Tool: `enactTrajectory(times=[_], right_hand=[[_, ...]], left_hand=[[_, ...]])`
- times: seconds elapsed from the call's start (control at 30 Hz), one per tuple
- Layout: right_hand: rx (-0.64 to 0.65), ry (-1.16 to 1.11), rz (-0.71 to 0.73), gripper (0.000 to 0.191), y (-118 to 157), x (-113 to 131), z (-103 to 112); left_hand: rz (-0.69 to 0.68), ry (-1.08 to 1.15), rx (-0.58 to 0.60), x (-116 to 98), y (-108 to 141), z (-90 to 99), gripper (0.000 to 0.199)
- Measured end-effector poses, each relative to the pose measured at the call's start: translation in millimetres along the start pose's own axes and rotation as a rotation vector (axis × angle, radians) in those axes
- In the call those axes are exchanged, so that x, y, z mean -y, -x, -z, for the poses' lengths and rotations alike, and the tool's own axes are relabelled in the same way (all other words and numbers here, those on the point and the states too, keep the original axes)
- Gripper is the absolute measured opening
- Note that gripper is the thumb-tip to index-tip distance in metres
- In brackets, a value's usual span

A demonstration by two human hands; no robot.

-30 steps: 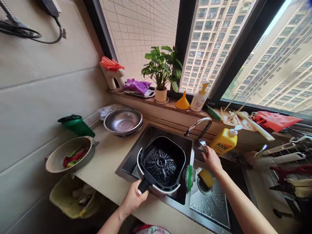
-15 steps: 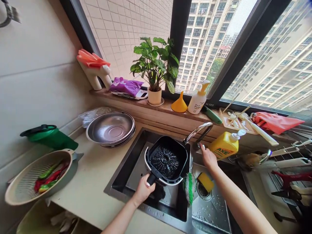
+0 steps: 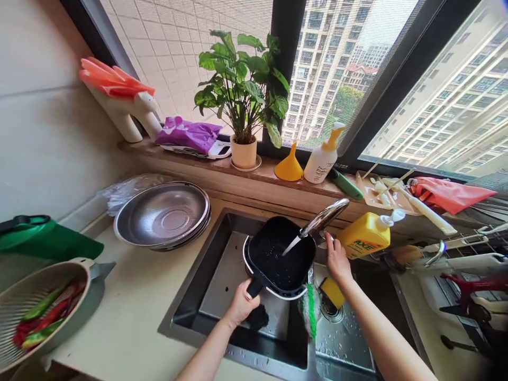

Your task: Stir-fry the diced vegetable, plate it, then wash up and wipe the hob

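Note:
My left hand (image 3: 238,306) is closed around the short handle of a black air fryer basket (image 3: 270,248) with a pale rim. I hold the basket over the left sink basin (image 3: 222,286), its open top facing up. A stream of water (image 3: 291,245) runs from the chrome faucet (image 3: 326,216) into it. My right hand (image 3: 338,260) has its fingers closed on the faucet lever, to the right of the spout; the lever is mostly hidden by the fingers. A green and white scrubber (image 3: 310,309) hangs on the sink divider, below the basket.
A yellow sponge (image 3: 332,292) lies by the right basin's drain. Near my right hand stands a yellow detergent bottle (image 3: 365,235). Stacked metal bowls (image 3: 166,217) and a colander of peppers (image 3: 85,286) sit on the left counter. A potted plant (image 3: 244,151) stands on the sill.
Water now runs from the faucet into the basket. The spout has swung toward the basket, and the basket has moved slightly right beneath it. My right hand stays at the lever.

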State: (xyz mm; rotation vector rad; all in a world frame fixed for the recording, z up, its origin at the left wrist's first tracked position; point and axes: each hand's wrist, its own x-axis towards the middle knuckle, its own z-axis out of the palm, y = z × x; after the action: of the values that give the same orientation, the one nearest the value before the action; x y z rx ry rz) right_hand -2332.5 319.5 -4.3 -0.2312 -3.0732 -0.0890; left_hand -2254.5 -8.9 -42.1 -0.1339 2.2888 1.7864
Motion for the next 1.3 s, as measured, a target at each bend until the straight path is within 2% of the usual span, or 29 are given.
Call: enactTrajectory(times=[0.1, 0.13, 0.27, 0.4, 0.5, 0.57, 0.67, 0.73, 0.8, 0.97, 1.17, 1.3], right_hand=[[-0.021, -0.13, -0.051, 0.067, 10.6, 10.6, -2.5], [0.018, -0.155, -0.045, 0.069, 13.3, 13.0, 0.3], [0.024, -0.1, -0.045, 0.064, 31.6, 4.3, 16.1], [-0.016, -0.028, -0.082, 0.042, 86.3, -30.1, 41.7], [-0.013, 0.049, -0.087, 0.03, 113.9, -77.1, 82.3], [-0.036, 0.14, -0.108, 0.03, 107.7, -114.8, 117.9], [-0.054, 0.381, -0.147, 0.03, 71.6, -164.6, 166.0], [-0.032, 0.479, -0.158, 0.029, 45.2, -187.1, 185.4], [0.002, 0.554, -0.148, 0.026, 26.5, -200.5, 194.0], [0.063, 0.697, -0.06, 0.024, 12.7, -211.9, 197.6], [0.092, 0.769, 0.013, 0.026, 4.7, -206.0, 217.0], [0.147, 0.754, 0.132, 0.024, 3.9, -198.0, 233.2]], left_hand=[[0.028, 0.078, 0.082, -4.4, 19.6, 4.4, 0.025], [0.064, 0.117, 0.089, -4.7, 25.6, 7.5, 0.031], [0.139, 0.137, 0.049, 3.4, 29.5, 20.2, 0.046], [0.118, 0.029, 0.04, 15.4, 25.9, 29.4, 0.047], [0.134, -0.065, 0.002, 26.0, 29.3, 36.4, 0.046], [0.141, -0.106, -0.015, 34.3, 30.7, 39.9, 0.045], [0.13, -0.174, -0.042, 47.2, 29.6, 41.8, 0.038], [0.107, -0.228, -0.046, 55.0, 27.0, 41.4, 0.031], [0.071, -0.279, -0.029, 61.8, 22.6, 40.5, 0.026], [0.019, -0.397, 0.042, 79.2, 3.1, 38.1, 0.012], [0.021, -0.479, 0.161, 111.6, -15.9, 33.5, 0.01], [0.055, -0.543, 0.239, 109.6, -19.6, 29.8, 0.004]])
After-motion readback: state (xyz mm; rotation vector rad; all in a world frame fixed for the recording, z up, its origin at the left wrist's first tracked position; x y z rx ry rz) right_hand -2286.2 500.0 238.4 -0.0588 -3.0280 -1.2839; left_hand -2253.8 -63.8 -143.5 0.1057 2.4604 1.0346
